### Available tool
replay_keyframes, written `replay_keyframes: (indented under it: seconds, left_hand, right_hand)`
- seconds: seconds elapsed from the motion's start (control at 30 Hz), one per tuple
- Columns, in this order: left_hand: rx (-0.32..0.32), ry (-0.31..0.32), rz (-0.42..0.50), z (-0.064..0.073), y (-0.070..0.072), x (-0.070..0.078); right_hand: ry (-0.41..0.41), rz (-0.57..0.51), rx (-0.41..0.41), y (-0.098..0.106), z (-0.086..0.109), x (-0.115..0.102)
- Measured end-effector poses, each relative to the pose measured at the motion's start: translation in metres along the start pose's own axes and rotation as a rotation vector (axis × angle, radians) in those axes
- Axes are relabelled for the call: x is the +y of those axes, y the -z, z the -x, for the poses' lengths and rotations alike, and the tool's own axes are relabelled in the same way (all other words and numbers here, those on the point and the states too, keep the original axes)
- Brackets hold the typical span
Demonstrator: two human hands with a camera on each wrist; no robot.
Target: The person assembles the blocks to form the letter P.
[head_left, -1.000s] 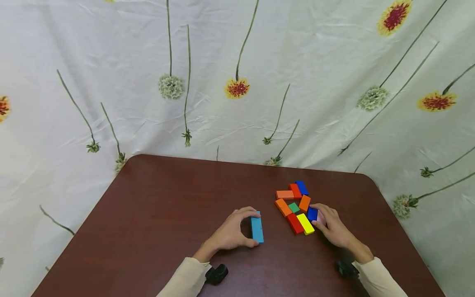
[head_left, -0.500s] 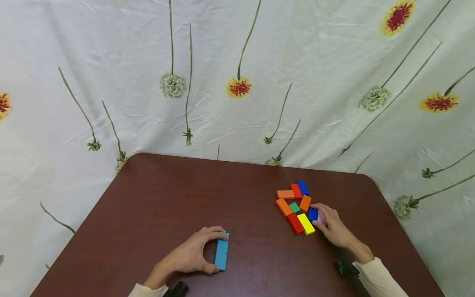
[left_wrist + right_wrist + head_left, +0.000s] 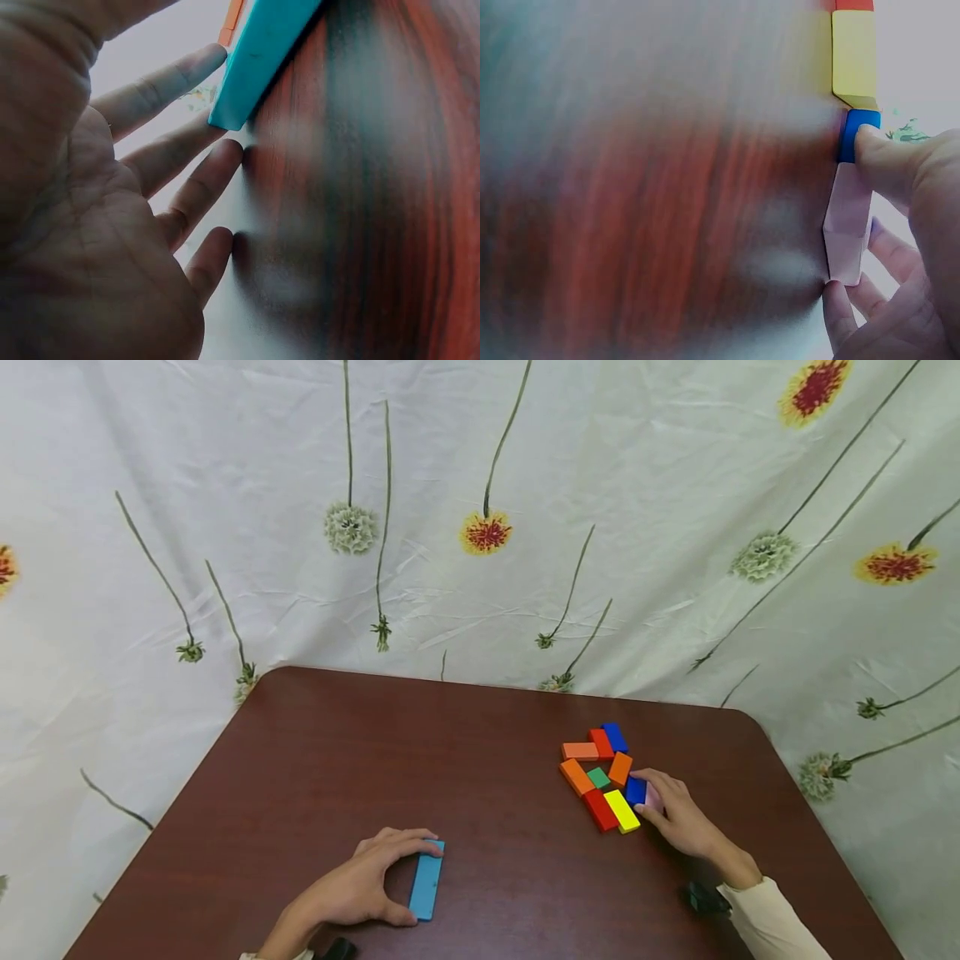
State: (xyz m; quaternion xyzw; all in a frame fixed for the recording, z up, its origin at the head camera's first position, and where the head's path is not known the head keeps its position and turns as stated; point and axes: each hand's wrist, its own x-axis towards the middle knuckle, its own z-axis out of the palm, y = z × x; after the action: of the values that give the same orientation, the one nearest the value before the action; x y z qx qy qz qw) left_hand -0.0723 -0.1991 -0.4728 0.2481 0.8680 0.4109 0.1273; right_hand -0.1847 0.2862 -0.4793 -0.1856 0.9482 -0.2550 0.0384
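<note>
In the head view my left hand (image 3: pixel 348 885) pinches a long light-blue block (image 3: pixel 427 885) end to end, thumb at the near end and fingers at the far one. The left wrist view shows the block (image 3: pixel 262 56) low over the wood, fingertips against it. On the right side, my right hand (image 3: pixel 686 818) grips a dark blue block (image 3: pixel 635 790) and a pink block (image 3: pixel 653 799) lying against each other. The right wrist view has the thumb on the blue block (image 3: pixel 860 133) and other fingers around the pink block (image 3: pixel 849 202).
Beside the right hand lie a yellow block (image 3: pixel 622 812), a red block (image 3: pixel 600 811), a small green block (image 3: pixel 598 777), several orange blocks and, farther back, another red (image 3: pixel 602 743) and blue block (image 3: pixel 615 737). The brown table (image 3: pixel 360 752) meets a flowered cloth (image 3: pixel 420 568) behind.
My left hand has carried the light-blue block to the left and nearer to me, away from the other blocks. The right hand has stayed on the blue and pink blocks.
</note>
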Motion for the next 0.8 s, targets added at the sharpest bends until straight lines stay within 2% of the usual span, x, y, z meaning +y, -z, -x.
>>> replay_keyframes:
  seconds: [0.3, 0.53, 0.8]
  left_hand:
    - [0.020, -0.015, 0.008, 0.0001, 0.0027, -0.0020]
    - [-0.001, 0.005, 0.039, 0.0005, 0.0025, -0.0035]
    - [0.014, 0.013, 0.038, 0.0014, 0.0001, -0.0056]
  right_hand:
    - [0.000, -0.004, -0.006, 0.0024, -0.0015, -0.0003]
    - [0.007, -0.002, -0.004, 0.0018, -0.0010, -0.0013]
    - [0.003, -0.001, 0.022, 0.0000, 0.0008, -0.0003]
